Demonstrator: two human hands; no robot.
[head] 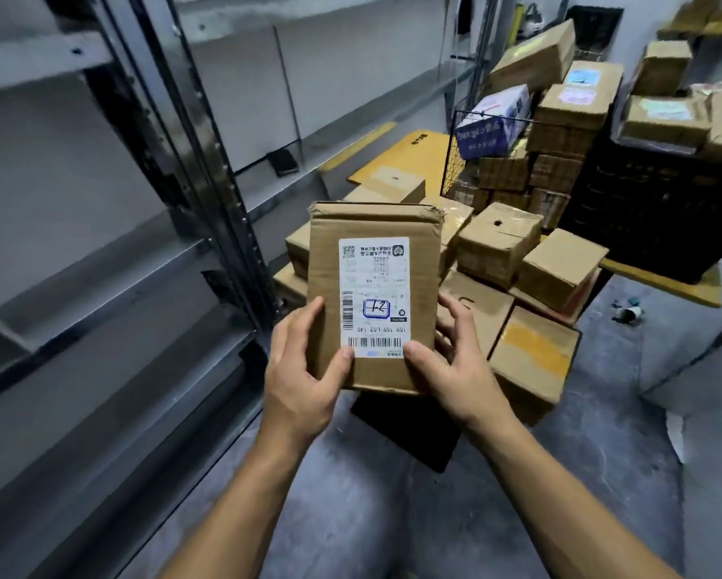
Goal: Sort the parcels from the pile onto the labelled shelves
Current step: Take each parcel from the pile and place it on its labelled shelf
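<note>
Head view: flat brown cardboard parcel (373, 294) held up in the air in both hands, broad face toward the camera. Its long axis runs away from the person, with the crumpled flap end farthest from them. White shipping label (373, 286) faces up, print upside down to the wearer, with a handwritten mark in a blue box.

Left hand (305, 365) grasps the parcel's near-left corner, thumb on the label, fingers round the edge. Right hand (455, 361) grasps the near-right corner the same way.

Left of the parcel: grey metal shelves (208, 169), blurred. Behind and right of it: pile (497, 244) of brown boxes. Beyond the parcel, a yellow board (413, 156), then a wire basket (467, 160) stuffed with boxes. Far right of the parcel, a black crate (651, 211) carrying more boxes. Below the parcel, grey concrete floor (392, 516).
</note>
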